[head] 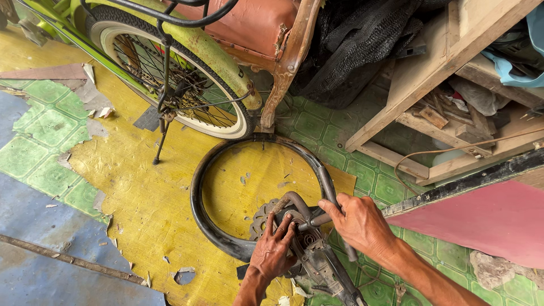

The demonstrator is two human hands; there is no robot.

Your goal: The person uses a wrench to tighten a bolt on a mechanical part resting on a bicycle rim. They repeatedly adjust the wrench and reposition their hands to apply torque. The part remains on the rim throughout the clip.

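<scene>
Black rubber tyre [226, 238] flat on torn yellow floor covering [147, 204], grimy grey metal hub assembly [311, 255] at its near edge. Left hand [273, 249] presses fingers open on hub; right hand [358, 222] grips tyre's rim (thumb hooked over). Green-framed bicycle wheel [175, 73] well behind.

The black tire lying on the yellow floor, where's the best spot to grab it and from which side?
Probably the far arc of the tire, reached from above. It lies flat, and that stretch is bare; the near side is taken up by the left hand, right hand and metal hub part.
</scene>
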